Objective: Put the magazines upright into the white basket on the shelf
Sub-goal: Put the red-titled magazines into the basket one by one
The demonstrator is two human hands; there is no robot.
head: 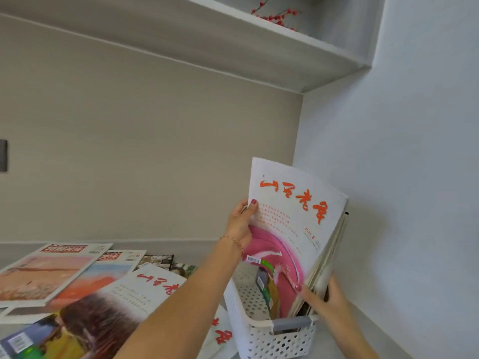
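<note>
A white perforated basket stands on the grey shelf surface at the lower right, against the side wall. A white magazine with red lettering and a pink picture stands upright in it, in front of several other upright magazines. My left hand grips the white magazine's left edge. My right hand holds the bottom of the upright stack, thumb on the pink cover. Several more magazines lie flat and overlapping on the shelf surface to the left.
A thinner magazine lies partly under the basket's left side. An upper shelf runs overhead, with a sprig of red berries on it. The white side wall is close on the right. A dark wall plate sits at far left.
</note>
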